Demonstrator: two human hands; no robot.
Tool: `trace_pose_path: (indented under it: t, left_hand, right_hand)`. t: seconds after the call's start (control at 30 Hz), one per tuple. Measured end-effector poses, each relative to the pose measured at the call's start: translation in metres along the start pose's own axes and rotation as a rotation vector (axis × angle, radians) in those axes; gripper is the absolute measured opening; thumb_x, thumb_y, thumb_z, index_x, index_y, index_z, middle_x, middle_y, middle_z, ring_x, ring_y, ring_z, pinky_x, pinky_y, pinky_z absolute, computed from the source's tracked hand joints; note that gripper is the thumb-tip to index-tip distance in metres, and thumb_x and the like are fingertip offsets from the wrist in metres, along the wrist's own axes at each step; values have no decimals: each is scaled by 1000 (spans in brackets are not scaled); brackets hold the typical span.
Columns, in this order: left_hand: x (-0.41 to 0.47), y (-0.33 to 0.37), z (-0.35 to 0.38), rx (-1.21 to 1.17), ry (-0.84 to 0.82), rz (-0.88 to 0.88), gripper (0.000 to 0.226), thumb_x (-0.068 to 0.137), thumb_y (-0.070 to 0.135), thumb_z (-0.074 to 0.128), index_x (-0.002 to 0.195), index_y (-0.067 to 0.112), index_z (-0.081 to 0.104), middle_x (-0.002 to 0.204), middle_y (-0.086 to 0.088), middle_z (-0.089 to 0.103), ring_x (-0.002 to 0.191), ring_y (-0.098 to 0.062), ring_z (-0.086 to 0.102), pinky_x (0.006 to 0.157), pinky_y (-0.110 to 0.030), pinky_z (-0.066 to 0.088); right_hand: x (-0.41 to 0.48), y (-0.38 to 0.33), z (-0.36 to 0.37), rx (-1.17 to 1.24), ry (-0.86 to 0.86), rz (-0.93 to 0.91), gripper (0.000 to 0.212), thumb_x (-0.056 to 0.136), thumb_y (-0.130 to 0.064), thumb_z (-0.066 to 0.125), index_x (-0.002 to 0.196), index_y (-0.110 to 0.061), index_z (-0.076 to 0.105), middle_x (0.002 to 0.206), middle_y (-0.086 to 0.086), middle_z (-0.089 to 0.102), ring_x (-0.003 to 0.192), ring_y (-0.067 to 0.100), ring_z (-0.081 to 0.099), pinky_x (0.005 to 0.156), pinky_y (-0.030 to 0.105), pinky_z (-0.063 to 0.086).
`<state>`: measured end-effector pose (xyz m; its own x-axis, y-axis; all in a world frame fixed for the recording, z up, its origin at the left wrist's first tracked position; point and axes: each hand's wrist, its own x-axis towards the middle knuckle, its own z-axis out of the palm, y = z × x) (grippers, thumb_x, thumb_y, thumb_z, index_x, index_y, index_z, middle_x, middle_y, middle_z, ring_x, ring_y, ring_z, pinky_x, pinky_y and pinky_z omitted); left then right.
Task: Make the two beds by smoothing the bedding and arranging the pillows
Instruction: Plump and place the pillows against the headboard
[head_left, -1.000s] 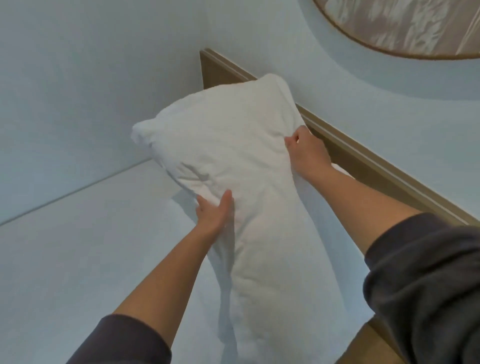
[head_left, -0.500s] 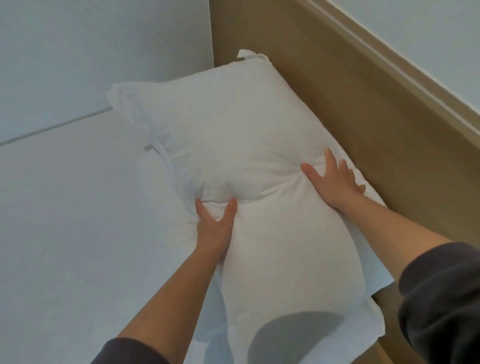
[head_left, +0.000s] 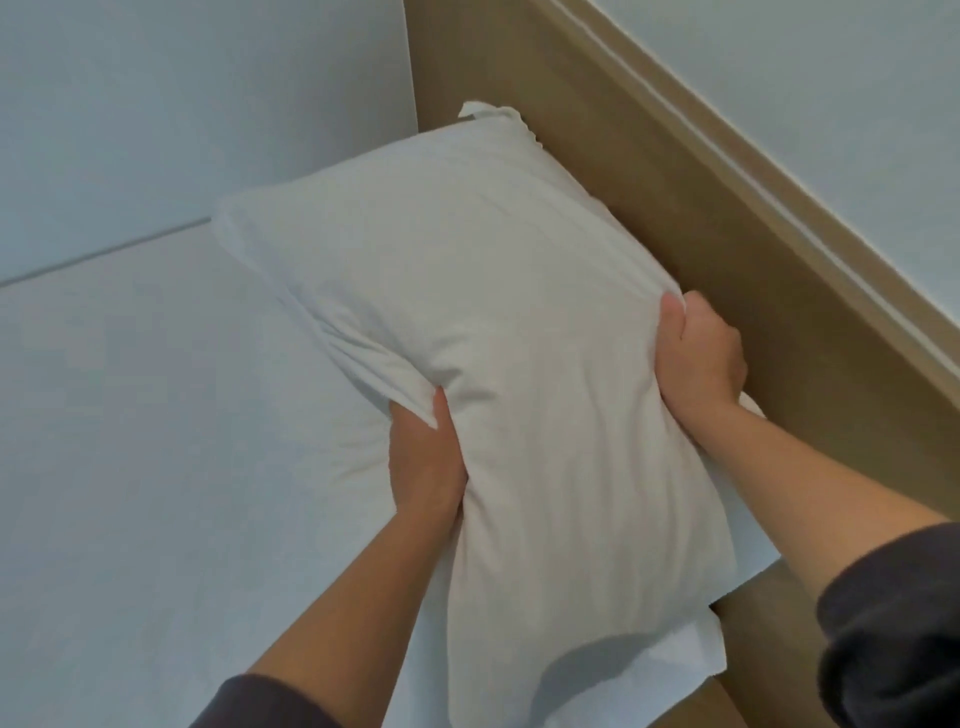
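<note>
White, plump pillow (head_left: 498, 332), creased where gripped, on the pale bed sheet (head_left: 130, 441) against the wooden headboard (head_left: 675, 218). Left hand (head_left: 426, 457) clenched on its near-left edge, right hand (head_left: 701, 358) fisted on the headboard-side edge. Dark sleeves (head_left: 893, 623) at lower corners. Long axis running along the headboard, far corner toward the wall (head_left: 156, 104).

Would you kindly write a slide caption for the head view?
Both hands, left hand and right hand, grip a white pillow against the wooden headboard.
</note>
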<state>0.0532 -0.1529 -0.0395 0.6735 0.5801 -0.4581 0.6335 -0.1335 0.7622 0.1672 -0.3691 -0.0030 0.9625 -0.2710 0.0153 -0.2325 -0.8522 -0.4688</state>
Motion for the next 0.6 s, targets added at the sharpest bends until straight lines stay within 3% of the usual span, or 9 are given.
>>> trace_pose_path:
  t: [0.07, 0.13, 0.2, 0.23, 0.27, 0.33, 0.47, 0.6]
  left_hand:
    - [-2, -8, -4, 123, -108, -49, 63, 98, 53, 37, 149, 19, 24, 146, -12, 43, 130, -32, 44, 98, -33, 35]
    - [-4, -9, -12, 303, -31, -108, 74, 97, 56, 35, 155, 19, 7, 159, -15, 16, 144, -32, 23, 113, -45, 25]
    - [-11, -1, -20, 415, 137, 141, 73, 98, 51, 34, 156, 19, 1, 163, -8, -5, 150, -25, 3, 118, -47, 14]
    - [-14, 3, -20, 476, 123, 325, 72, 99, 49, 32, 155, 21, -1, 163, -6, -9, 150, -21, -3, 118, -46, 10]
    - [-16, 5, -18, 579, 34, 462, 70, 99, 50, 29, 155, 23, -5, 162, -4, -14, 150, -20, -8, 119, -46, 6]
    - [-16, -3, -15, 840, -141, 537, 71, 99, 56, 21, 153, 27, -14, 161, -5, -20, 149, -23, -12, 119, -51, 4]
    - [-15, -9, -17, 1133, -140, 452, 74, 98, 59, 18, 154, 21, -12, 161, -13, -13, 149, -32, -5, 116, -55, 9]
    - [-36, -1, -28, 1368, -160, 373, 68, 101, 46, 24, 153, 4, 9, 160, -17, 13, 146, -34, 17, 116, -52, 18]
  right_hand:
    - [-2, 0, -7, -119, -134, 44, 34, 103, -38, 34, 109, -9, 50, 113, 20, 58, 105, 38, 53, 76, 40, 38]
    - [-14, -4, -8, -220, -201, 10, 45, 101, -42, 36, 136, -14, 40, 144, 17, 40, 131, 36, 38, 100, 48, 35]
    - [-39, -12, -4, -250, -197, -175, 59, 100, -52, 30, 153, -29, 18, 162, 6, 9, 148, 30, 7, 114, 58, 12]
    - [-53, -15, 2, -275, -228, -282, 60, 100, -56, 23, 154, -36, 6, 164, -1, -6, 150, 27, -7, 114, 61, 3]
    - [-68, -14, 12, -320, -287, -355, 61, 98, -60, 14, 153, -40, -4, 162, -4, -16, 149, 26, -17, 114, 63, -3]
    - [-91, -5, 30, -418, -366, -377, 63, 94, -64, 2, 150, -42, -15, 161, -4, -23, 147, 28, -22, 114, 66, -4]
    - [-103, 12, 34, -489, -356, -285, 62, 96, -62, 1, 150, -41, -18, 161, -2, -23, 148, 30, -19, 114, 65, -2]
    - [-128, 30, 11, -546, -386, -115, 62, 98, -60, 3, 151, -36, -19, 162, 1, -20, 148, 32, -15, 116, 63, 0]
